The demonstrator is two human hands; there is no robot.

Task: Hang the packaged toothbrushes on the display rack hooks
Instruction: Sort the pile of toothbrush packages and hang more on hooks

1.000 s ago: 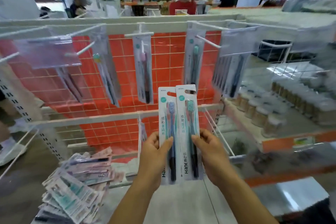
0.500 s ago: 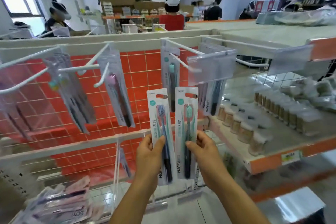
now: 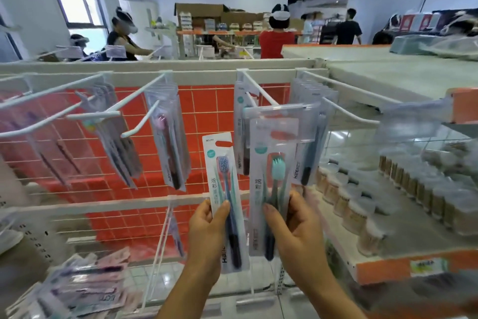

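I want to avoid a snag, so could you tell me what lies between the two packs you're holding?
In the head view, nothing: a narrow gap between the blue-brush pack and teal-brush pack shows only the red wire grid behind.

A: State the pack colours at frame centre.
B: Left pack (image 3: 224,202): white card, red hang tab, blue bristles, dark blue handle. Right pack (image 3: 271,189): white card, teal bristles, dark handle.
A: Rack colours?
B: Hooks (image 3: 134,96): white. Grid panel (image 3: 207,111) behind: red-orange tile pattern with white wire.
A: Right of frame?
B: Shelf edge (image 3: 388,267): orange, bearing a green-and-white label (image 3: 428,265).
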